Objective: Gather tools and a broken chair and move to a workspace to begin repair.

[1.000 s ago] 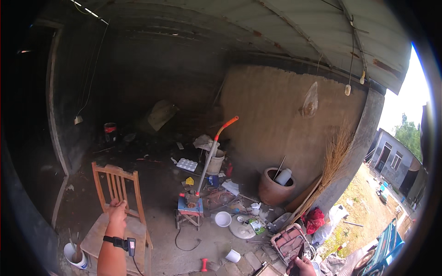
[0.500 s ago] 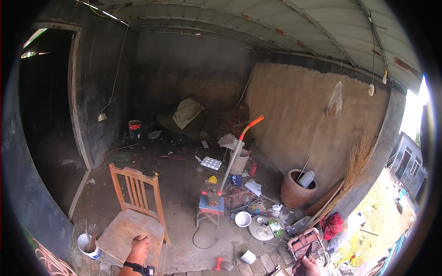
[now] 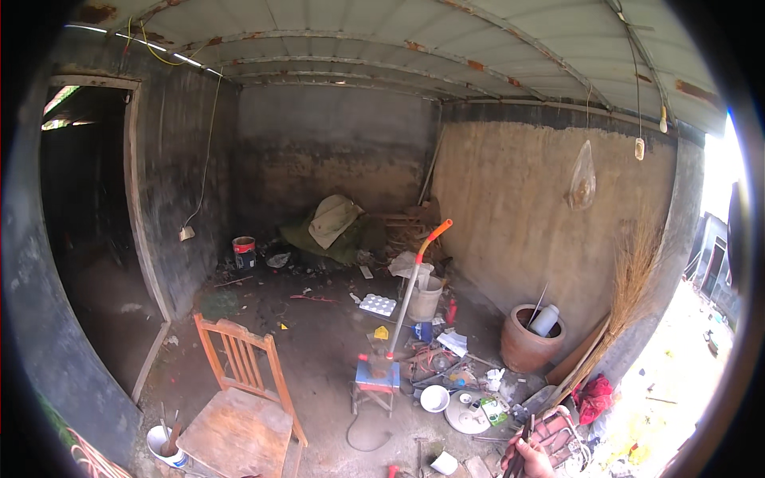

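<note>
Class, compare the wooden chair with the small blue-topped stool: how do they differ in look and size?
The chair has a slatted back; the stool has none. The chair's seat is brown, the stool's top mostly blue. The chair appears larger than the stool. Both stand upright on the floor.

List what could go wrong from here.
The slim dark tool in the right hand might slip or poke something nearby. The tall pipe rising above the small blue-topped stool could topple if bumped. The cord looped on the floor may catch a foot.
</note>
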The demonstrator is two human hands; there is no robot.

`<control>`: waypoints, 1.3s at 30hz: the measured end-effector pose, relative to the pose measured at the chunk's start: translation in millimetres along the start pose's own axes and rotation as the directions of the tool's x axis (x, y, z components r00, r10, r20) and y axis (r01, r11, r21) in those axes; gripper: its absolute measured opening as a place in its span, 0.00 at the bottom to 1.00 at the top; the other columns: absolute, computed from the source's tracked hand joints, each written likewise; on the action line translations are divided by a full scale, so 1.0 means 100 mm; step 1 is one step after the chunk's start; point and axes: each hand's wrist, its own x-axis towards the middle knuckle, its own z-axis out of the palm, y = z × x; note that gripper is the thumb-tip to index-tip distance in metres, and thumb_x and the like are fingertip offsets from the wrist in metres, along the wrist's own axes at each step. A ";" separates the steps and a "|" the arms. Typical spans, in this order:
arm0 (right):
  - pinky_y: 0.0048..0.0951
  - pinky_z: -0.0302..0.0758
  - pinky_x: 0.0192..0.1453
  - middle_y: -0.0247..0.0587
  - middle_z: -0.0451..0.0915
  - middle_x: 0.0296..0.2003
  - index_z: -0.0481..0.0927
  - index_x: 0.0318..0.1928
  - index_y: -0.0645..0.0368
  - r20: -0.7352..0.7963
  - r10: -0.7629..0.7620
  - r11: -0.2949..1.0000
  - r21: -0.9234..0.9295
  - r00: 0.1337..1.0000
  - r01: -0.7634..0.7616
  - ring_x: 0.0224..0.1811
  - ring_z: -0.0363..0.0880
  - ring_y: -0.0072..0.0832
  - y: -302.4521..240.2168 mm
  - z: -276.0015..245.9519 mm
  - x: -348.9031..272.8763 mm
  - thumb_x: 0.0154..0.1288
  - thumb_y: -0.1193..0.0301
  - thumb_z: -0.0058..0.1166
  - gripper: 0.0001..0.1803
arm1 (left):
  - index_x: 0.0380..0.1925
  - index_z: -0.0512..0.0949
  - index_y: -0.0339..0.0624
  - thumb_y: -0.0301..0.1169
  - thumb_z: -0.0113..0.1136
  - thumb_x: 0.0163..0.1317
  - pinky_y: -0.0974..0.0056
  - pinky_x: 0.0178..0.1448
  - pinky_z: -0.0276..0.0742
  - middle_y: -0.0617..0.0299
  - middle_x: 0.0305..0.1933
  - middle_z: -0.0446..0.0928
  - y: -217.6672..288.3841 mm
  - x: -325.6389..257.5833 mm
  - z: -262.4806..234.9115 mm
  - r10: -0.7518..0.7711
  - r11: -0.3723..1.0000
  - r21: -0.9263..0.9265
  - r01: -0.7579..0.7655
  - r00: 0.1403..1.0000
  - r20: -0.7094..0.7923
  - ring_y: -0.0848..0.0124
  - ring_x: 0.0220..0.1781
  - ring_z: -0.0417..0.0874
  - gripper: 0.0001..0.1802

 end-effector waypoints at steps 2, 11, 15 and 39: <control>0.20 0.67 0.15 0.34 0.79 0.23 0.77 0.41 0.55 -0.002 -0.012 0.999 0.050 1.000 0.012 0.18 0.75 0.23 0.09 -0.08 0.11 0.71 0.61 0.51 0.11 | 0.47 0.77 0.39 0.40 0.55 0.67 0.69 0.31 0.75 0.58 0.37 0.82 -0.04 0.02 -0.03 -0.049 0.995 -0.083 0.055 0.996 0.080 0.69 0.32 0.80 0.17; 0.24 0.74 0.24 0.34 0.78 0.26 0.78 0.41 0.56 0.082 0.018 0.985 0.170 0.997 -0.031 0.23 0.77 0.25 0.03 -0.44 0.40 0.71 0.60 0.52 0.12 | 0.42 0.79 0.42 0.41 0.58 0.64 0.52 0.44 0.76 0.58 0.38 0.82 0.33 -0.08 0.39 0.303 0.953 0.059 -0.297 0.937 -0.172 0.61 0.39 0.81 0.15; 0.26 0.74 0.18 0.35 0.78 0.25 0.77 0.39 0.54 -0.009 0.029 0.962 0.271 1.000 -0.026 0.23 0.77 0.26 0.02 -0.62 0.50 0.71 0.56 0.51 0.14 | 0.54 0.65 0.43 0.30 0.60 0.63 0.56 0.40 0.78 0.55 0.39 0.80 0.85 -0.21 0.80 0.228 0.974 0.063 -0.219 0.941 -0.249 0.62 0.38 0.83 0.22; 0.29 0.73 0.09 0.49 0.81 0.27 0.76 0.42 0.64 0.059 0.054 0.970 0.235 0.997 -0.067 0.16 0.79 0.38 -0.31 1.34 2.36 0.72 0.57 0.45 0.20 | 0.42 0.81 0.40 0.45 0.63 0.56 0.52 0.53 0.73 0.53 0.43 0.80 3.75 1.16 2.38 0.886 -0.348 0.733 -0.584 0.049 0.460 0.54 0.46 0.80 0.21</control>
